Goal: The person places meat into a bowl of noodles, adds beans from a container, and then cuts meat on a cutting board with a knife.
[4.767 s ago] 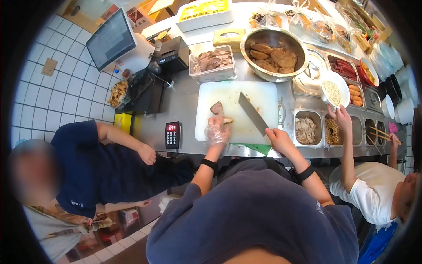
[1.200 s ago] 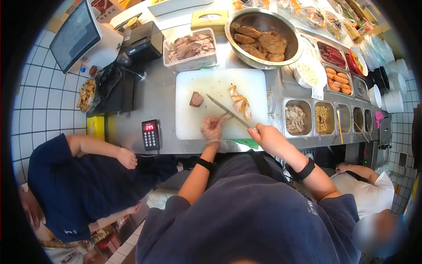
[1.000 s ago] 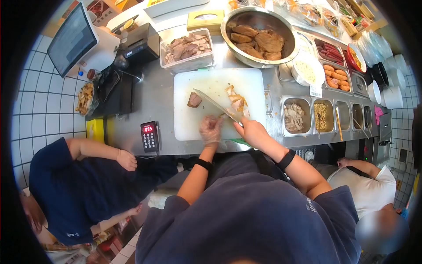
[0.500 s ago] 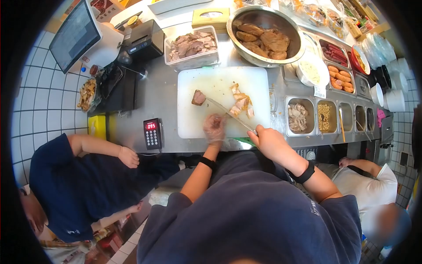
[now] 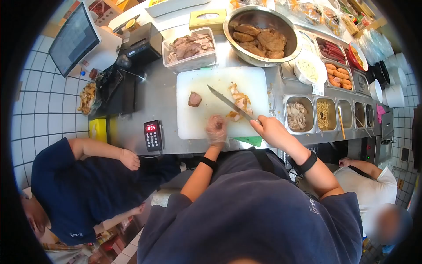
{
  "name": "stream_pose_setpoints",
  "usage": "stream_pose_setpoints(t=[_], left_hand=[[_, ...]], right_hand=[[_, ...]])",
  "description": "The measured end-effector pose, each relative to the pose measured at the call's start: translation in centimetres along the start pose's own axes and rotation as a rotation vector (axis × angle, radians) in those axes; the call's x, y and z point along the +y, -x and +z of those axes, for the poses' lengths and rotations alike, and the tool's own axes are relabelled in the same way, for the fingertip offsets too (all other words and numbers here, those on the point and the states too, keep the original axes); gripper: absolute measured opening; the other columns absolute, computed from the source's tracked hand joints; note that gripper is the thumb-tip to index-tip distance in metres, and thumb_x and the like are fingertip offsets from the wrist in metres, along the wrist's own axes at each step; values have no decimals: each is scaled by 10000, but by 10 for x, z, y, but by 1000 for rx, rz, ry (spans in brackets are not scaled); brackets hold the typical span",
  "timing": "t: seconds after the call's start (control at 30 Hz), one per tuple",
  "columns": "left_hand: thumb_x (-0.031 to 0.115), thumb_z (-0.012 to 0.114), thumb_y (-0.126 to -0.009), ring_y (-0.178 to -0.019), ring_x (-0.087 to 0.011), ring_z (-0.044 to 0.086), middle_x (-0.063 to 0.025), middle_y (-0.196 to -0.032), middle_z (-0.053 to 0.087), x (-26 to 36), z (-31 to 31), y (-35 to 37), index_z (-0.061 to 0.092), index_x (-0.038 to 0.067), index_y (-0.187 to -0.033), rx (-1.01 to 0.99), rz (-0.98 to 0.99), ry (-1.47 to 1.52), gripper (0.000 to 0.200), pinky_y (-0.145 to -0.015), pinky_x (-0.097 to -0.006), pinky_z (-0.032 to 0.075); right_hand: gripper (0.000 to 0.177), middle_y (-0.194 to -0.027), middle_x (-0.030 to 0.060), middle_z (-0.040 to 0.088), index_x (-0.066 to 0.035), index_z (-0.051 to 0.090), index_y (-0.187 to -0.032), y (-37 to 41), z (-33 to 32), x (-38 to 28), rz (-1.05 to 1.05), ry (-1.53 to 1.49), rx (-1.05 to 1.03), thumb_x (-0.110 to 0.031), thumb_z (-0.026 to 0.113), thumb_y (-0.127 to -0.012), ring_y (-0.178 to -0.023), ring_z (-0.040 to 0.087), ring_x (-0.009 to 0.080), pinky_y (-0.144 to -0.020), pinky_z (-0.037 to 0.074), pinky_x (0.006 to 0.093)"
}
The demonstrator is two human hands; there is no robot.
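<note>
White plastic cutting board (image 5: 206,83) lies on the steel desk (image 5: 154,110). It carries a dark chunk of meat (image 5: 194,99) at its left and a heap of pale sliced meat (image 5: 241,102) right of centre. The right hand (image 5: 268,130) is closed around a long steel knife (image 5: 226,102) and hides the handle. The blade slants over the slices; whether it touches them is hard to tell. The left hand (image 5: 216,130), in a crinkled clear glove, sits curled at the board's near edge beside the slices, and what it grips cannot be made out. Half a second ago the blade lay lower, nearer that glove. Beyond the board stand a clear tub of cut meat (image 5: 190,46) and a big steel bowl (image 5: 263,60). A co-worker's hand (image 5: 130,159) hangs near a black keypad with red digits (image 5: 152,134).
</note>
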State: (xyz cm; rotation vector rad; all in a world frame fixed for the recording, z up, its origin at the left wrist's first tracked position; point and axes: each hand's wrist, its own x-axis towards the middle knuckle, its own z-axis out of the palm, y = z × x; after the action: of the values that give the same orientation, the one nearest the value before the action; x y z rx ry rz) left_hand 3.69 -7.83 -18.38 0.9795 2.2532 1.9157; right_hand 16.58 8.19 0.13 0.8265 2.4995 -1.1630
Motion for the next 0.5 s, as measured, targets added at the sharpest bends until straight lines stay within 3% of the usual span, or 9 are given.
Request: stream_pose_setpoints(t=[0.23, 0.37, 0.5], left_hand=[[52, 750, -749, -641, -130, 525, -46, -775, 553, 27, 3, -8, 591, 42, -833, -50, -119, -162, 180, -583, -256, 452], [82, 763, -750, -641, -141, 540, -42, -727, 554, 13, 6, -5, 582, 45, -804, -13, -30, -218, 193, -575, -267, 449], [90, 764, -747, -636, -177, 550, -62, -707, 555, 10, 11, -3, 569, 45, -733, 32, -27, -260, 200, -579, -291, 450]], right_hand=[[479, -723, 276, 613, 40, 581, -858, 17, 7, 2, 31, 45, 66, -415, 460, -942, -749, 606, 447, -701, 478, 492], [454, -643, 274, 578, 47, 565, -824, 18, 10, 5, -11, -1, 86, -382, 485, -946, -651, 586, 446, -619, 460, 470], [469, -653, 268, 589, 41, 568, -841, 18, 11, 1, 5, 50, 43, -403, 463, -950, -668, 593, 445, -629, 466, 478]])
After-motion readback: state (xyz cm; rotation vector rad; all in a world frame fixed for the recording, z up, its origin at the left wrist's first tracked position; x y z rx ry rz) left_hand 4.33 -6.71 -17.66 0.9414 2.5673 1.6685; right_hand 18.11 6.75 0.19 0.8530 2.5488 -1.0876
